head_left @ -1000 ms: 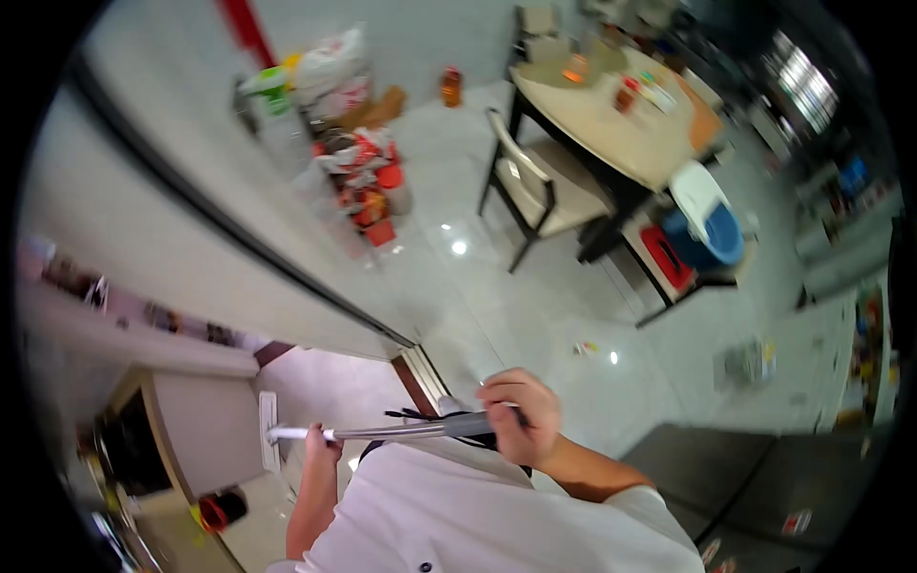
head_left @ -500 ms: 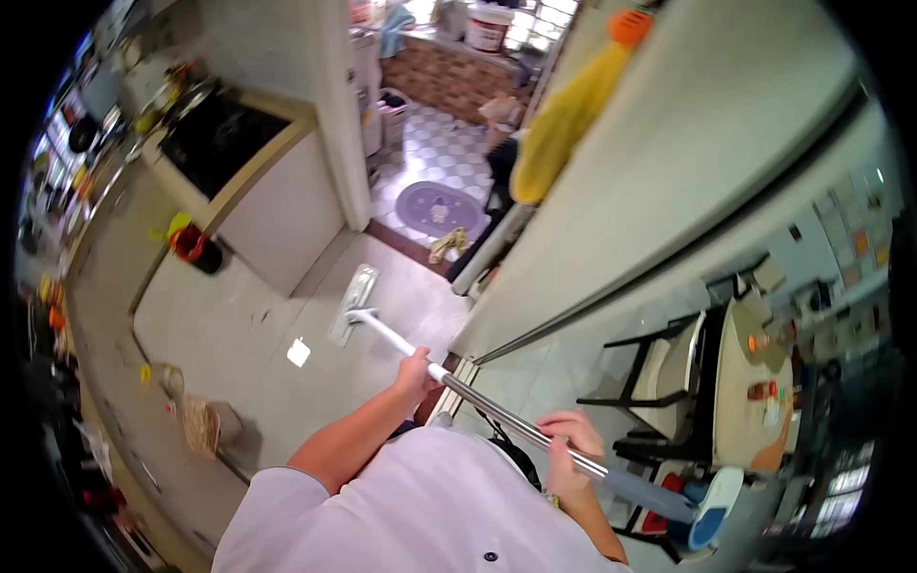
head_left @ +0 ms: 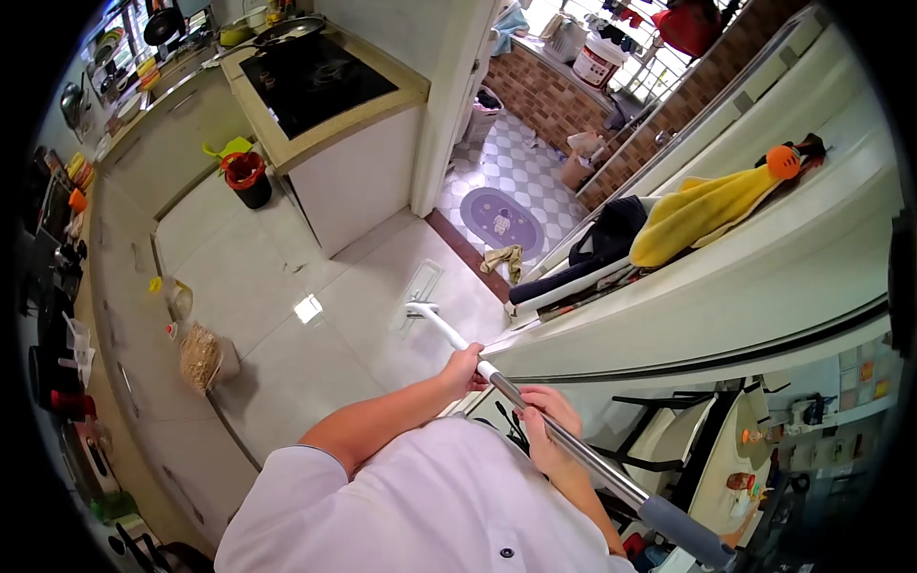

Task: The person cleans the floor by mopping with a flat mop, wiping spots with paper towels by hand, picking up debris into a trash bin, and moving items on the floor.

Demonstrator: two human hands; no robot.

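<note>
Wrapping your left fingers (head_left: pixel 465 365) and right fingers (head_left: pixel 551 401) around the pole (head_left: pixel 597 462), you have the mop head (head_left: pixel 421 285) flat on the floor (head_left: pixel 291 368) beyond them.

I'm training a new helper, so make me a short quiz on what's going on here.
1. The left hand and the right hand both hold the silver-and-white mop pole. Which is nearer the flat rectangular mop head?
a) the left
b) the right
c) both equally near
2. True or false: the purple oval mat lies on the far side of the dark red threshold strip from the mop head.
3. Fill in the blank: the round black bin on the floor has a ____ liner.

Key: 1. a; 2. true; 3. red
</note>
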